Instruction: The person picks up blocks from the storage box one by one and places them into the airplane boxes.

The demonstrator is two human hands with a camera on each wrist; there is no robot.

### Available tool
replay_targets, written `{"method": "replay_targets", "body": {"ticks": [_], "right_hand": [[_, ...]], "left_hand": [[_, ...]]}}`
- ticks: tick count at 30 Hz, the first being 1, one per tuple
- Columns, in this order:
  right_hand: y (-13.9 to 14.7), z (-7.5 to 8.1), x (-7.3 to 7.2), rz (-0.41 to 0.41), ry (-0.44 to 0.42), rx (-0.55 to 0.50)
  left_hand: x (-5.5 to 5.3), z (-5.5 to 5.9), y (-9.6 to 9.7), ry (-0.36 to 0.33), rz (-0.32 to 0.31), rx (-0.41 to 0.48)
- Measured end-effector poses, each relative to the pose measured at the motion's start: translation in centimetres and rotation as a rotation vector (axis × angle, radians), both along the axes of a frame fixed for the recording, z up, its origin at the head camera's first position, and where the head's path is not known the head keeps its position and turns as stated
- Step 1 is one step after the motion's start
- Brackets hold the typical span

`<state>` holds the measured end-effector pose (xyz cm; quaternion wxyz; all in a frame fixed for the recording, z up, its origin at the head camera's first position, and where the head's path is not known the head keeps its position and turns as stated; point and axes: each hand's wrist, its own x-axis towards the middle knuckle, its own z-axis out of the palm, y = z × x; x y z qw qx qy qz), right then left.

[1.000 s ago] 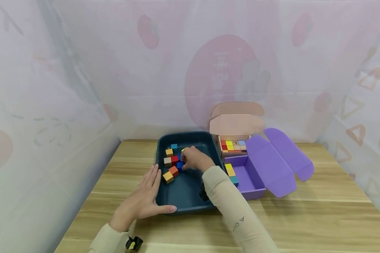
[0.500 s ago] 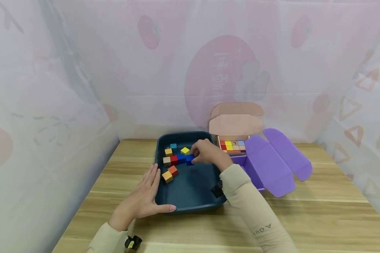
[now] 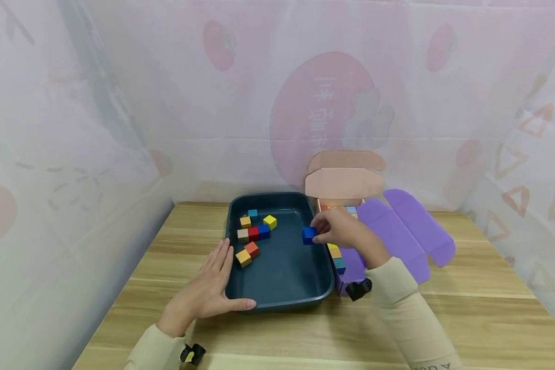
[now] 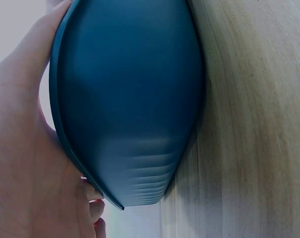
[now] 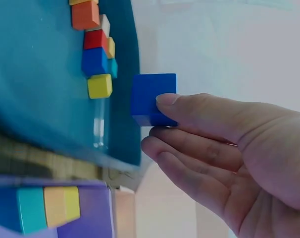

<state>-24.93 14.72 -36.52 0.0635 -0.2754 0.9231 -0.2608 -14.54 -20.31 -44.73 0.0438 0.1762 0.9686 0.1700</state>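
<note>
Between thumb and fingers my right hand (image 3: 344,229) pinches a blue cube (image 5: 152,99), held up over the right rim of the dark teal tray (image 3: 277,277). Flat fingers of my left hand (image 3: 208,288) rest along the tray's left rim, with the thumb on its front edge. Inside the tray, to the left, lie a yellow cube (image 3: 270,222), a second blue cube (image 3: 263,232), a red cube (image 3: 253,234) and several others. Partly behind my right hand and wrist is the open purple box (image 3: 351,262), with a teal cube (image 3: 339,265) and yellowish cubes along its left side.
Behind the purple box stands an open pink box (image 3: 344,182) holding coloured blocks, partly hidden by my right hand. The purple lid (image 3: 407,236) spreads out to the right over the wooden table (image 3: 481,298). A printed cloth (image 3: 240,118) hangs behind.
My right hand has drawn the blue cube away from the row of cubes and carried it right, to the tray's right rim. The left hand has stayed on the tray.
</note>
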Motion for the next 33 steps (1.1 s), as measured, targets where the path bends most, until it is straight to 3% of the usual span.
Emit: {"method": "replay_targets", "body": {"ticks": [8,16,24,33], "right_hand": [[3.2,0.3,1.8,-0.002,0.01,-0.031],[5.6,0.0,3.3,-0.036,-0.021,0.005],[6.9,-1.5,4.5,-0.065,-0.097,0.035],[7.3,-3.5,4.3,-0.054,-0.164,0.037]], "left_hand": [[0.0,0.2,0.0,0.005,0.003,-0.005],[-0.1,0.0,0.0,0.009,0.0,-0.01],[-0.1,0.0,-0.1,0.009,0.002,-0.014],[0.0,0.0,0.0,0.011,0.004,-0.018]]}}
